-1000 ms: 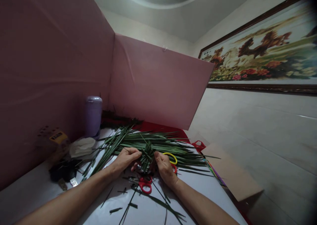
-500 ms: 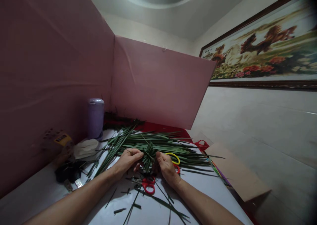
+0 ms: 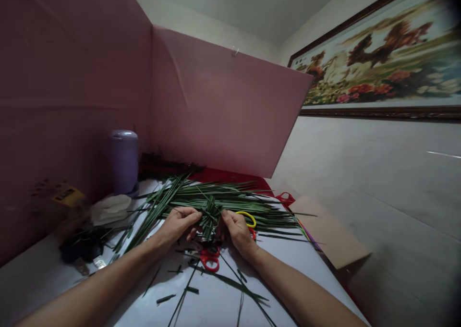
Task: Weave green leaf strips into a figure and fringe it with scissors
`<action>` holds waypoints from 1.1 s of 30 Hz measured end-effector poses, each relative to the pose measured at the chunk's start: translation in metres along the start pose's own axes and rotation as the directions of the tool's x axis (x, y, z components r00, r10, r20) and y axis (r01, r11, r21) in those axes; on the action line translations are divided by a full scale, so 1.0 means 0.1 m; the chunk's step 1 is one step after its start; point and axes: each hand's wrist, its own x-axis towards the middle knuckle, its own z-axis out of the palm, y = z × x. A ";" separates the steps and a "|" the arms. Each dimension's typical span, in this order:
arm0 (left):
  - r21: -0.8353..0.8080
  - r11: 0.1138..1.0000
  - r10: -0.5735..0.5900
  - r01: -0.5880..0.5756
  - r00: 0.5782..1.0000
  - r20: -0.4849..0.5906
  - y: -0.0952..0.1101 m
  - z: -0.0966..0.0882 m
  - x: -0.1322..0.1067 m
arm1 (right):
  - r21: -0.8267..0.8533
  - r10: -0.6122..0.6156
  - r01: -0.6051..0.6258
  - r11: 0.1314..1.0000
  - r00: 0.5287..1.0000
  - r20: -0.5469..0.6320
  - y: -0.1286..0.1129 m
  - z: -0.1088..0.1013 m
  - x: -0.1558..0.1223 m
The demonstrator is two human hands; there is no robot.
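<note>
Between my two hands stands a small piece woven from green leaf strips (image 3: 210, 219). My left hand (image 3: 179, 224) pinches its left side with closed fingers. My right hand (image 3: 235, 231) grips its right side, fingers curled. Behind them lies a spread pile of long green leaf strips (image 3: 223, 203) on the white table (image 3: 212, 308). Red-handled scissors (image 3: 208, 260) lie just below the woven piece. A yellow scissor handle (image 3: 248, 217) shows beside my right hand.
A purple cylinder container (image 3: 124, 161) stands at the back left by the pink board (image 3: 223, 106). White tissue (image 3: 110, 208) and dark clutter (image 3: 81, 245) lie at left. A brown cardboard sheet (image 3: 327, 236) lies at right. Cut leaf scraps (image 3: 187, 291) dot the near table.
The view has tipped slightly down and left. Both hands stay on the woven piece with little movement.
</note>
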 end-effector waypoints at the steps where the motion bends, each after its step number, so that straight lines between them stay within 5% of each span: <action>1: 0.006 1.000 -0.002 0.002 1.000 -0.002 0.00 0.01 0.00 | 0.002 0.005 -0.005 1.000 1.000 0.003 -0.01 -0.01 0.00; 20: 0.110 0.993 -0.055 0.053 0.998 0.012 -0.04 0.04 0.02 | 0.129 0.087 -0.057 0.990 0.966 -0.242 0.03 0.00 0.10; 26: 0.114 0.988 -0.096 0.101 0.994 -0.053 -0.06 0.00 0.00 | 0.161 0.094 -0.060 0.985 0.972 -0.214 0.01 0.01 0.09; 33: 0.163 0.956 -0.194 0.244 0.942 -0.273 -0.09 0.11 0.02 | 0.323 0.182 -0.127 0.938 0.972 -0.146 0.04 0.02 0.15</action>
